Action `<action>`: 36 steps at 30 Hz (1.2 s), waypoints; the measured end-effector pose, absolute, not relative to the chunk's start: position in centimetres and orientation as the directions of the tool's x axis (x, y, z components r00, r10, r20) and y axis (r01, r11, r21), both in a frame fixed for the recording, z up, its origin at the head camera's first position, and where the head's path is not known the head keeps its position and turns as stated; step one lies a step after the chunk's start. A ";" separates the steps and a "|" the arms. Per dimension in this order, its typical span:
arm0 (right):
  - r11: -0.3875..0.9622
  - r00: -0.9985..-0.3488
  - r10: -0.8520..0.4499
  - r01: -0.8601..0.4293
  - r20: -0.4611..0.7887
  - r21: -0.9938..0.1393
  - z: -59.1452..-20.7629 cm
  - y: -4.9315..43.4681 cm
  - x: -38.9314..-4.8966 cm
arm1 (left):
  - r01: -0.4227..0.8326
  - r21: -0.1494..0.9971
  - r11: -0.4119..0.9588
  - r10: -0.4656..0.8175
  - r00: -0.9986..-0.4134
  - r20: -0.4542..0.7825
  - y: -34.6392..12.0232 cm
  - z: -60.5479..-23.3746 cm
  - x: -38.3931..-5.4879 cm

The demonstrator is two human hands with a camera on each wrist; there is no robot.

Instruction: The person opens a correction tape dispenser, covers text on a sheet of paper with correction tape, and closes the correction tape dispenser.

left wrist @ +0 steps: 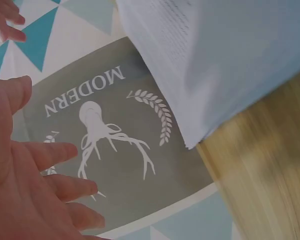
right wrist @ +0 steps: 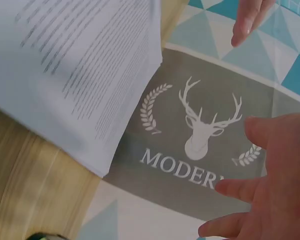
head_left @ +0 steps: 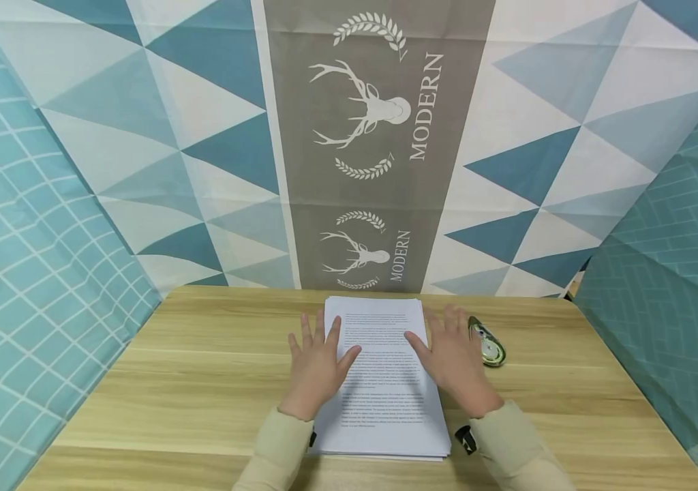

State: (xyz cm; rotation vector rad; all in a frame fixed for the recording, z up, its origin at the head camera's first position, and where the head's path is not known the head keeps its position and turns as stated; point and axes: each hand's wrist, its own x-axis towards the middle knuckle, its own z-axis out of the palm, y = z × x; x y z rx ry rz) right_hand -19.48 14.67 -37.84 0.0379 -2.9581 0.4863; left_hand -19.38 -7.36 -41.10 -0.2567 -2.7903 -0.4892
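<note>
A stack of printed paper [head_left: 380, 382] lies on the wooden table, its lines of text facing up and its sheet edges slightly uneven at the near end. My left hand [head_left: 317, 368] is over the left edge of the stack, fingers spread and thumb pointing inward. Across from it, my right hand [head_left: 453, 361] is over the right edge, also with fingers spread. Both wrist views show the palms with nothing held, the left hand [left wrist: 35, 175] and the right hand [right wrist: 270, 185] apart from the paper. Just beyond the right fingers lies a green-edged, teardrop-shaped object [head_left: 487, 343] with a pale round part.
The light wooden table [head_left: 202, 382] extends to both sides of the paper. Behind it hangs a triangle-patterned cloth [head_left: 226, 136] with a grey band of deer heads and the word MODERN. Blue tiled-pattern sheets [head_left: 30, 273] flank the table. A dark wrist strap [head_left: 465, 440] shows beside the right sleeve.
</note>
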 end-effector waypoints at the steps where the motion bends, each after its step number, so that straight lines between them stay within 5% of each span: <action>1: 0.947 -0.989 0.000 -0.047 0.147 -0.318 -37.8 14.9 -19.5 | 0.231 0.310 0.922 0.129 -0.940 0.316 -7.5 -41.1 -19.4; 20: 0.956 -0.983 0.038 -0.016 0.177 -0.294 -38.8 20.3 -20.1 | 0.461 0.258 0.849 0.347 -0.855 0.386 -10.0 -43.2 -20.0; 36: 0.933 -0.993 0.091 0.058 0.078 -0.356 -41.2 24.4 -21.2 | 0.575 0.205 0.792 0.513 -0.809 0.286 -11.5 -44.8 -19.6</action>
